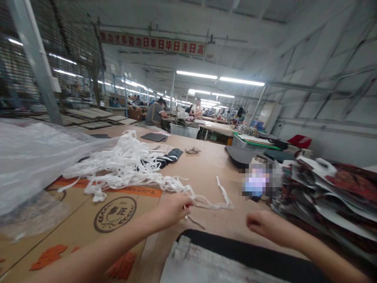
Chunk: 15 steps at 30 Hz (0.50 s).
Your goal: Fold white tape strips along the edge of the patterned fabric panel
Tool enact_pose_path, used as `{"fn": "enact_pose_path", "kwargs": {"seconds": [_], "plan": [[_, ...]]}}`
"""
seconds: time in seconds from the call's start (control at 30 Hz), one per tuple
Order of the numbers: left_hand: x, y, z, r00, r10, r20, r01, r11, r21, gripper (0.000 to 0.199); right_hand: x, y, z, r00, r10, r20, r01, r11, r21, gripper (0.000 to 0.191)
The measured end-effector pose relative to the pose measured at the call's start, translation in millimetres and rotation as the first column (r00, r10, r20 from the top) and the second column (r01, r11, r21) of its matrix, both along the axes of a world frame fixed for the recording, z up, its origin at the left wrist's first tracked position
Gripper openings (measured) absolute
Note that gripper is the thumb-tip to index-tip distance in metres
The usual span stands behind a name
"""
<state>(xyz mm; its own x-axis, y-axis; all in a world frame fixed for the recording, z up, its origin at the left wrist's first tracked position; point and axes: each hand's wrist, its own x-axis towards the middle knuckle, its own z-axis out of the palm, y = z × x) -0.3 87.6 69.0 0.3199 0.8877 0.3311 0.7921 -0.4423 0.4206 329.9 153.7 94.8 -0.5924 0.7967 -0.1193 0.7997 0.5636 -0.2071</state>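
Observation:
My left hand (pixel 173 209) is at the centre of the head view, at the lower end of a tangled heap of white strips (pixel 126 161). Its fingers are curled by the strips, but what they pinch is too small and blurred to make out. My right hand (pixel 259 223) hangs over the table at the right, its fingers curled in; whether it holds anything is hidden. Between and below the hands lies a black pad (pixel 218 241) with a pale grey sheet (pixel 200 263) on it. One loose white strip (pixel 224 192) bends across the tabletop between the hands.
A printed cardboard box (pixel 79 224) and clear plastic (pixel 41 157) cover the left side. At the right stand a blurred lit screen (pixel 257 181), a metal-topped bottle (pixel 260 159) and stacked fabric pieces (pixel 326 200). Behind, a person (pixel 154 114) sits near a bin (pixel 184 130).

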Motion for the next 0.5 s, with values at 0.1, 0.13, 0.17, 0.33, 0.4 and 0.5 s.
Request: {"fn": "enact_pose_path", "kwargs": {"seconds": [0.1, 0.13, 0.17, 0.33, 0.4, 0.5], "plan": [[-8, 34, -10.7, 0.988, 0.151, 0.034, -0.154, 0.984, 0.092, 0.029, -99, 17, -14.2, 0.963, 0.039, -0.267, -0.015, 0.996, 0.089, 0.019], [-8, 41, -16.7, 0.984, 0.176, 0.036, -0.179, 0.978, 0.106, 0.039, -126, 24, -23.1, 0.951, 0.036, -0.308, -0.001, 0.994, 0.111, 0.024], [-8, 47, -23.7, 0.98, 0.194, 0.033, -0.197, 0.974, 0.115, 0.049, -151, 31, -32.1, 0.934, 0.032, -0.356, 0.015, 0.992, 0.127, 0.031], [-7, 56, -59.9, 0.965, 0.26, -0.032, -0.256, 0.962, 0.1, 0.075, -212, 49, -43.0, 0.858, 0.04, -0.511, 0.013, 0.995, 0.1, 0.029], [-12, 57, -66.8, 0.953, 0.298, -0.057, -0.292, 0.952, 0.09, 0.071, -202, 53, -24.8, 0.819, 0.05, -0.572, 0.003, 0.996, 0.091, 0.029], [-22, 60, -65.8, 0.94, 0.33, -0.092, -0.323, 0.943, 0.084, 0.049, -154, 62, 13.8, 0.631, -0.081, -0.772, 0.129, 0.992, 0.001, 0.037]]}}
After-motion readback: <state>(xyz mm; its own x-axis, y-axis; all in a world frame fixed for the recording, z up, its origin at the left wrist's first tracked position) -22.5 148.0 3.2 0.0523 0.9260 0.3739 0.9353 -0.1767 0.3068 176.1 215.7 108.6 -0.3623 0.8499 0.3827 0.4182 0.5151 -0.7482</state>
